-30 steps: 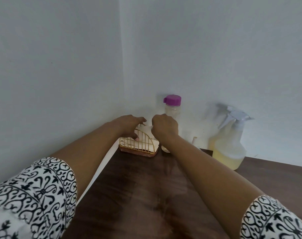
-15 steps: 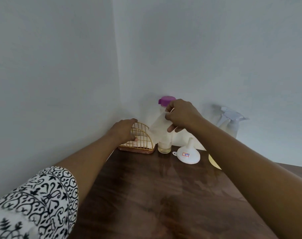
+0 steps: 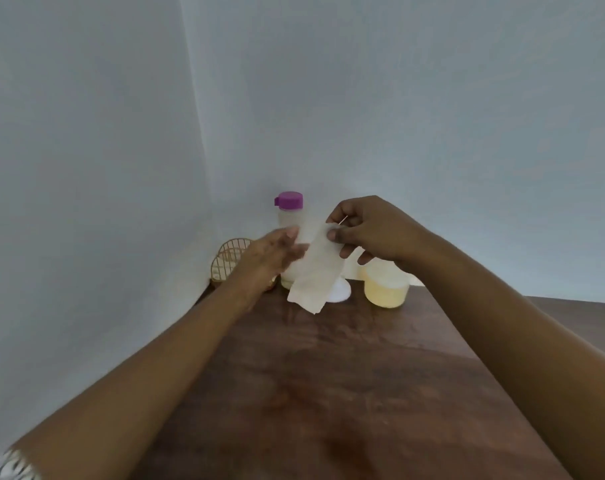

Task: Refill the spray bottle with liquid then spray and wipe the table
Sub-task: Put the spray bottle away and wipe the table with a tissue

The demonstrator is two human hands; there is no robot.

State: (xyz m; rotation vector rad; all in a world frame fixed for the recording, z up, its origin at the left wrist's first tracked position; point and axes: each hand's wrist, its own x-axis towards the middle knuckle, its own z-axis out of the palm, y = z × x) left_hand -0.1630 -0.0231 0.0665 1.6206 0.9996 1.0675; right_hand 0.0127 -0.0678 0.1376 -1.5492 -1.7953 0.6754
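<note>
Your left hand [image 3: 277,252] has left the gold wire napkin holder [image 3: 226,259] and now reaches, fingers spread, toward the thin white paper napkin [image 3: 316,275] your right hand [image 3: 367,233] has lifted clear, pinched at its top corner and hanging above the dark wooden bench [image 3: 328,375]. Light, limp and easily torn, it likely needs a second grip along an edge. Behind stand the purple-capped refill bottle [image 3: 289,216] and the spray bottle's yellow-filled base [image 3: 386,287].
</note>
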